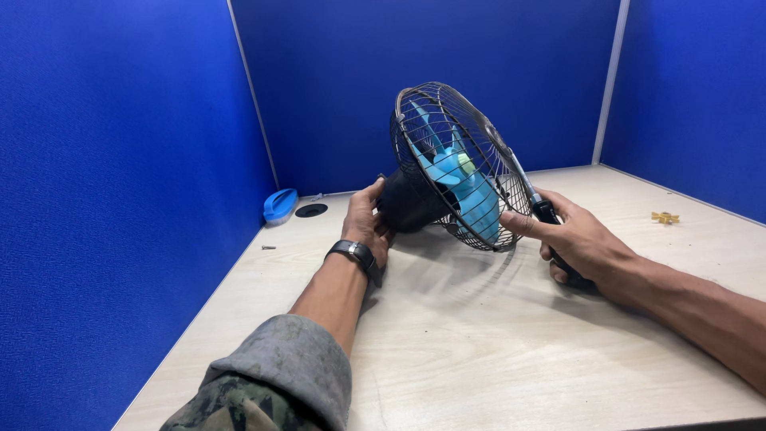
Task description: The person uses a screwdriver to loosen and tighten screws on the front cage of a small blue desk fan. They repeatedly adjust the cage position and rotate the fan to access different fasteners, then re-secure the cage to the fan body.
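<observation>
A small fan lies tilted on the wooden desk (447, 335), its wire cage (447, 152) around light blue blades (467, 187). My left hand (365, 223) grips the fan's black motor housing (407, 203) from behind; a dark wristwatch is on that wrist. My right hand (578, 239) holds a screwdriver (545, 211) by its black handle, the metal shaft reaching up to the cage's rim. My right index finger touches the lower edge of the cage.
Blue partition walls enclose the desk on three sides. A blue cap-like part (279, 204) and a round cable hole (310, 210) sit at the back left, with a small screw (268, 247) nearby. A small yellow piece (664, 217) lies at the right.
</observation>
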